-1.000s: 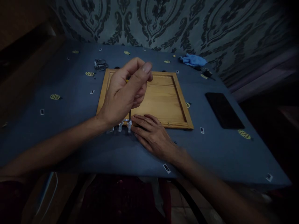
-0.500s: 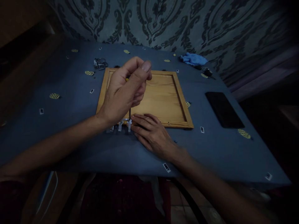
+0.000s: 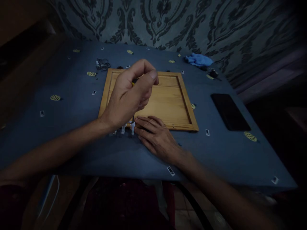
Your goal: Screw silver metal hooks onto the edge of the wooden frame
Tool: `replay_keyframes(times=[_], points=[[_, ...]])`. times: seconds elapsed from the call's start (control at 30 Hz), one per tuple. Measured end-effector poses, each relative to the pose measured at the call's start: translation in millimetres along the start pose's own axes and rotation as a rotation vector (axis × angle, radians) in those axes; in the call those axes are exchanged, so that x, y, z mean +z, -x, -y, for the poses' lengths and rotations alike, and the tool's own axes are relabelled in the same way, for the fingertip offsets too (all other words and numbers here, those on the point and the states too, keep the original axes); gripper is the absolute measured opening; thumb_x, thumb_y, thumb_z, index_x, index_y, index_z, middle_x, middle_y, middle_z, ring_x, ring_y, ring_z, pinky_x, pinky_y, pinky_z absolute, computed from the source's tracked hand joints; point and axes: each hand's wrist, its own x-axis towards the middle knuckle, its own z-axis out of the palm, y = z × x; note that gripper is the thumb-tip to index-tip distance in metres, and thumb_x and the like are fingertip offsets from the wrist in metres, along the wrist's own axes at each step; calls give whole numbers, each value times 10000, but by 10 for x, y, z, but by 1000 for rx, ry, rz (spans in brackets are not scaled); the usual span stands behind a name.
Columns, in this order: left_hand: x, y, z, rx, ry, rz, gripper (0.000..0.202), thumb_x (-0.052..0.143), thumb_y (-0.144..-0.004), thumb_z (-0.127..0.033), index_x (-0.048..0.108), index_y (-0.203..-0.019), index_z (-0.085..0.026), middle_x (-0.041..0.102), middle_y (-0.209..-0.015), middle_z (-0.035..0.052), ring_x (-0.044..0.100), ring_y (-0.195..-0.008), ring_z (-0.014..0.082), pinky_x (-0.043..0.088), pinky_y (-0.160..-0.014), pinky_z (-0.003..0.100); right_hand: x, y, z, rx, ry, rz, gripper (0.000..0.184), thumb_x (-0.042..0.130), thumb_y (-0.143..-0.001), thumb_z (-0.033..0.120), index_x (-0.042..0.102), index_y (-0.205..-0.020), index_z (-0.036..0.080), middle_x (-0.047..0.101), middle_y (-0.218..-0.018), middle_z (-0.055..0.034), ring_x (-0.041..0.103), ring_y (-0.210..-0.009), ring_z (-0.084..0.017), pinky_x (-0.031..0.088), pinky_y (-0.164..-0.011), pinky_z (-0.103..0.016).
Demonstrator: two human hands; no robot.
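My left hand (image 3: 133,91) is closed around a screwdriver (image 3: 133,118). Its thin shaft points down, and a bit of yellow and black handle shows between the fingers. The tip meets a small metal clip-like piece (image 3: 132,126) at the near edge of a framed wooden panel (image 3: 168,95). Flat beside that piece rests my right hand (image 3: 155,135), fingers stretched over the panel's near edge and fingertips close to the metal. More such metal pieces (image 3: 123,128) sit along the edge to the left, partly behind my left wrist.
A blue patterned cloth covers the table (image 3: 72,127). Beyond the panel lie a pile of metal parts (image 3: 102,64) and a blue rag (image 3: 199,60) with a dark object (image 3: 213,72) beside it. To the right is a flat black slab (image 3: 230,111). A patterned wall rises behind.
My left hand has shifted slightly to the right and turned a little on the screwdriver. The right hand and the panel stay in place.
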Motion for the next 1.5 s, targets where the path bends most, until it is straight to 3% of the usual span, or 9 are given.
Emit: replay_keyframes(times=[0.13,0.33,0.63,1.03,1.2,1.27,1.5], points=[[-5,-1,4,-1,-44,6,204,567,-950,-251,509,-758,-215,322,-562,-66,223,-456,69,182,-418,229,7,1,-5,3,-3,-3,306,508,-1010,178,678,-1265,190,665,-1400,-114,564,-1364,-248,456,-1124,-513],[-43,-8,-23,21,-201,25,228,567,-979,-346,497,-816,-202,458,-726,-13,441,-614,101,419,-573,230,5,-2,-12,-2,0,-7,309,493,-1017,190,674,-1268,199,664,-1404,-110,561,-1373,-242,459,-1123,-505],[5,-33,-14,-73,-49,-23,185,531,-960,-270,487,-792,-206,299,-591,-65,224,-466,58,172,-427,190,0,-7,-13,-12,8,9,309,494,-1017,197,672,-1269,179,664,-1401,-122,564,-1363,-255,465,-1113,-517],[-68,-52,-38,-89,-76,154,208,537,-969,-282,527,-775,-210,306,-520,-84,188,-419,59,220,-437,216,-17,-4,2,-3,9,20,317,508,-1012,179,662,-1290,185,654,-1418,-110,553,-1378,-247,450,-1136,-504],[-78,-54,-50,-26,-236,110,238,588,-973,-354,518,-797,-210,455,-619,-37,436,-541,111,402,-545,252,-12,4,0,-12,9,-2,333,529,-997,167,654,-1306,170,655,-1411,-120,554,-1374,-257,447,-1139,-499],[-64,-40,-53,8,-265,64,236,625,-957,-357,510,-813,-210,485,-683,-29,468,-592,115,430,-576,254,-16,3,0,-16,11,-8,320,522,-1004,173,660,-1293,166,662,-1401,-117,557,-1370,-253,447,-1141,-489],[-10,6,-40,-42,-117,95,213,566,-990,-314,463,-832,-215,290,-597,-83,244,-502,80,213,-443,220,-14,-3,-3,-2,21,12,306,490,-1022,191,667,-1272,191,653,-1419,-102,554,-1373,-236,448,-1139,-483]])
